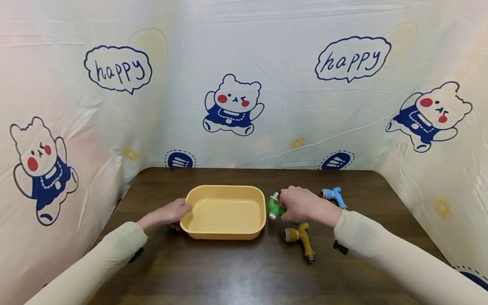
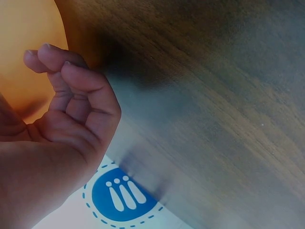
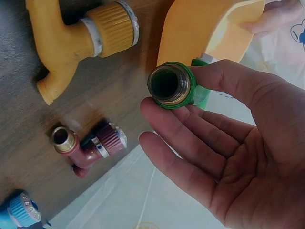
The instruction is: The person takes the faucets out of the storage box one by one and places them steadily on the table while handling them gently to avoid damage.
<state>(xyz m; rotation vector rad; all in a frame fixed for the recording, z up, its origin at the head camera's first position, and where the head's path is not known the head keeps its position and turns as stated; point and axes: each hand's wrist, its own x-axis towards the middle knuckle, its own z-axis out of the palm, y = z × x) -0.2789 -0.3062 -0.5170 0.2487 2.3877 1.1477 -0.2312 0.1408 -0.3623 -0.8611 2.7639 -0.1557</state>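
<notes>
A yellow plastic basin (image 1: 223, 214) stands on the table, holding nothing inside. My left hand (image 1: 173, 213) grips its left rim, thumb over the edge and fingers curled outside, as the left wrist view also shows. Just right of the basin, my right hand (image 1: 303, 204) pinches a green water tap (image 1: 275, 209) between thumb and fingers. In the right wrist view the tap's threaded brass end (image 3: 169, 85) points toward the camera. A yellow tap (image 1: 303, 241) lies nearer the front, and a blue tap (image 1: 336, 197) lies beyond my right wrist.
A dark red tap (image 3: 88, 150) lies on the table in the right wrist view; my right hand hides it from the head camera. The dark wooden table (image 1: 213, 271) meets a printed curtain (image 1: 289, 106) at the back and both sides.
</notes>
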